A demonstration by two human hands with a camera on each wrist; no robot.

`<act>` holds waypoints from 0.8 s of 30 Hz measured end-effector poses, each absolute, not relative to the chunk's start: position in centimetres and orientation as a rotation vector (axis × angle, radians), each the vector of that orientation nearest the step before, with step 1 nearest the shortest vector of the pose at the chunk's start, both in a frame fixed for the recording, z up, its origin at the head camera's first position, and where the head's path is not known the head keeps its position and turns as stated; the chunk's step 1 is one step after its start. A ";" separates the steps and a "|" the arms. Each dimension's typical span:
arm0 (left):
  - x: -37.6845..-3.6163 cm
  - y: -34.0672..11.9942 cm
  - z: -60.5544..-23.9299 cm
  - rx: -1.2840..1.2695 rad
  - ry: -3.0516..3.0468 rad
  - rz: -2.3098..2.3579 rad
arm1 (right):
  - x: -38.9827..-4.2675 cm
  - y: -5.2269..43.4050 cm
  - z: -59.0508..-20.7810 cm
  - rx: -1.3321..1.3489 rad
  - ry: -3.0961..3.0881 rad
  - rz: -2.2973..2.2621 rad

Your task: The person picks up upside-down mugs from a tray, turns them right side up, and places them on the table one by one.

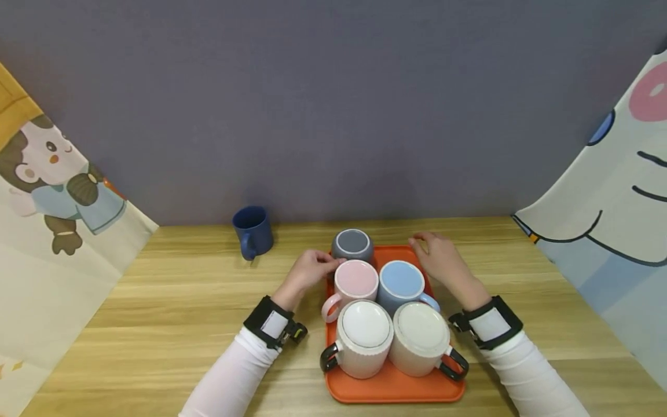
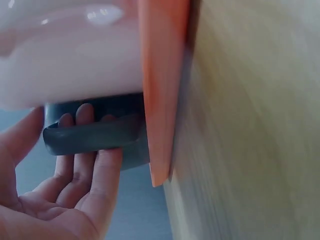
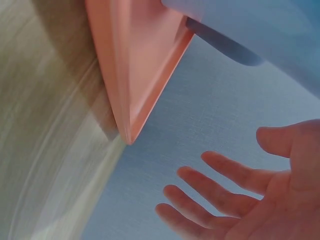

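An orange tray (image 1: 396, 389) carries several mugs turned upside down: a grey mug (image 1: 352, 243) at the back, a pink mug (image 1: 356, 281) and a light blue mug (image 1: 400, 281) in the middle, and two white mugs (image 1: 365, 336) (image 1: 419, 336) with black handles in front. My left hand (image 1: 330, 264) is at the tray's left edge. In the left wrist view its nearly straight fingers (image 2: 82, 150) lie against the grey mug's handle (image 2: 100, 134). My right hand (image 1: 424, 244) hovers by the tray's back right corner (image 3: 132, 75), fingers (image 3: 215, 182) spread and holding nothing.
A navy blue mug (image 1: 252, 230) stands upright on the wooden table (image 1: 172, 301), back left of the tray. A grey wall rises behind the table. Cartoon-printed cloths (image 1: 57, 243) hang along both sides.
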State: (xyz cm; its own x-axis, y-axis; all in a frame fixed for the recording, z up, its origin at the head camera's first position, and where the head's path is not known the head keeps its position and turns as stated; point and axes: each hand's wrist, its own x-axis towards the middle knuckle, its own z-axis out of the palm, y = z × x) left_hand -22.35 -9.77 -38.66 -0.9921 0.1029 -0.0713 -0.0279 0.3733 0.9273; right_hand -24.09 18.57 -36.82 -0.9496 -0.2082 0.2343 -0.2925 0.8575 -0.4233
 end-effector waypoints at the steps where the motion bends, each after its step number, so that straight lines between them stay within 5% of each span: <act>1: -22.4 -9.8 -38.7 0.076 2.527 1.685 | -24.1 18.6 -36.8 0.391 -2.851 0.692; 8: -22.0 -9.6 -38.5 0.310 2.903 1.467 | -24.1 18.6 -36.7 0.391 -2.842 0.703; 24: -21.7 -9.8 -37.0 0.259 3.040 1.579 | -23.5 18.1 -34.4 0.358 -2.873 0.788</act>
